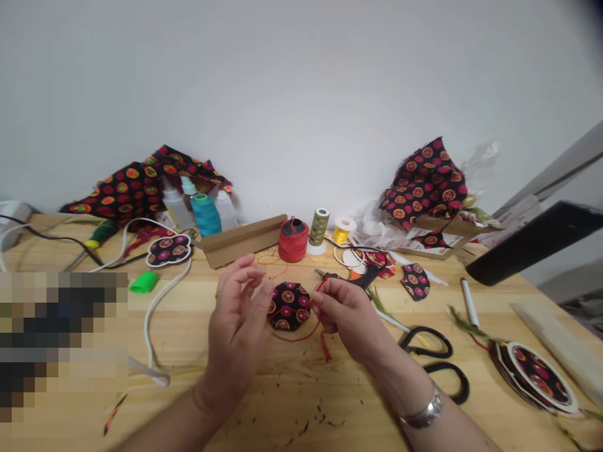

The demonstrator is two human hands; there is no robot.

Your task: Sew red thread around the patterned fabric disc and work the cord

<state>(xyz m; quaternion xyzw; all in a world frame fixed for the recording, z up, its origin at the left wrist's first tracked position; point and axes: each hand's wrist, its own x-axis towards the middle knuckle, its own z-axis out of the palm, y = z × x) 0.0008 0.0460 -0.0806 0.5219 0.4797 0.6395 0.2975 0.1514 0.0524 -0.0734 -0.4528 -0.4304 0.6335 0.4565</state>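
Note:
A round piece covered in black fabric with red and orange dots (288, 305) is held above the wooden table (188, 326). My left hand (238, 320) pinches its left edge with thumb and fingertips, the other fingers spread. My right hand (346, 317) is closed on a thin red cord (301, 338) at the piece's right edge; the cord loops below the piece and a short end hangs down by my right palm.
Black scissors (438, 361) lie right of my right wrist, with a glue gun (360, 276) behind. Spools of red (293, 240), olive (319, 229), yellow (342, 231) and teal (205, 215) thread stand at the back. Patterned fabric heaps (141, 182), a white cable (155, 301) and a finished round piece (537, 376) lie around.

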